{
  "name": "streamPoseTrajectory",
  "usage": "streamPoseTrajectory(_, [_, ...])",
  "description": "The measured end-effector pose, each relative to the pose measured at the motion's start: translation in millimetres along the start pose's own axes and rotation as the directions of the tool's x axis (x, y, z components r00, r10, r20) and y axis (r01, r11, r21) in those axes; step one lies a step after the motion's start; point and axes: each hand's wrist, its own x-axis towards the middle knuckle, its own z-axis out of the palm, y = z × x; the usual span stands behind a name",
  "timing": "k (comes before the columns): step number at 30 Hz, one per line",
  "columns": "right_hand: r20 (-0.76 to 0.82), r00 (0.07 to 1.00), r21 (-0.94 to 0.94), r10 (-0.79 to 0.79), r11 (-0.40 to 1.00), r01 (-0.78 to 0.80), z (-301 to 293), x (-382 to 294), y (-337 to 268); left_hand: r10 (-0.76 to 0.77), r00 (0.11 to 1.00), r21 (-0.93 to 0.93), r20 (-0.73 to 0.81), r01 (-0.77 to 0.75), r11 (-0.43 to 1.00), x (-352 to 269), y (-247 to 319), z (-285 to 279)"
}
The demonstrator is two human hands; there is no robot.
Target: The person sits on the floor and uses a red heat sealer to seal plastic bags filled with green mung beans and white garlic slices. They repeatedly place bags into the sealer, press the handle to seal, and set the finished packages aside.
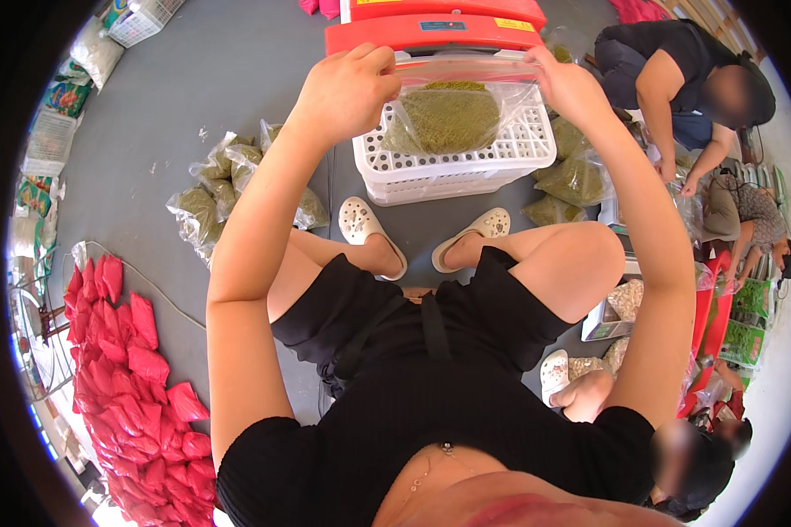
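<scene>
A clear plastic bag of small green grains (449,122) rests on an upturned white plastic crate (458,165) in front of me. My left hand (359,85) pinches the bag's upper left corner, with the fingers curled. At the upper right corner, my right hand (563,79) grips the plastic between thumb and fingers. The bag's top edge is stretched flat between both hands. Just beyond it stands a red machine (435,36), close to the bag's top edge; its lower front is partly hidden.
Filled clear bags (221,168) lie on the floor to the left, and more bags (573,178) to the right. Many red packets (118,369) are heaped at lower left. A person (666,85) crouches at upper right; other people work along the right side near a red tub (708,323).
</scene>
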Motion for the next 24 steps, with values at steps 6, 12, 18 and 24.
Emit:
streamPoseTrajectory(6, [-0.108,0.923,0.139,-0.370,0.913,0.382,1.7,-3.3,22.9,-0.068,0.988,-0.004,0.136,0.070,0.998,1.7,0.5,-6.8])
streamPoseTrajectory(12, [0.043,0.925,0.136,-0.377,0.920,0.369,-19.6,-8.4,27.5,-0.120,0.956,0.092,0.267,0.098,0.991,0.7,16.4,-19.6])
streamPoseTrajectory(18, [0.010,0.909,-0.127,-0.417,0.901,0.414,-14.3,-8.0,38.6,-0.025,0.982,0.174,0.187,-0.008,0.985,1.8,3.7,-19.8])
streamPoseTrajectory(24, [-0.184,0.892,-0.116,-0.414,0.910,0.398,-22.7,-18.3,36.7,-0.091,0.991,0.206,0.095,0.069,0.976,5.0,-3.8,-44.5])
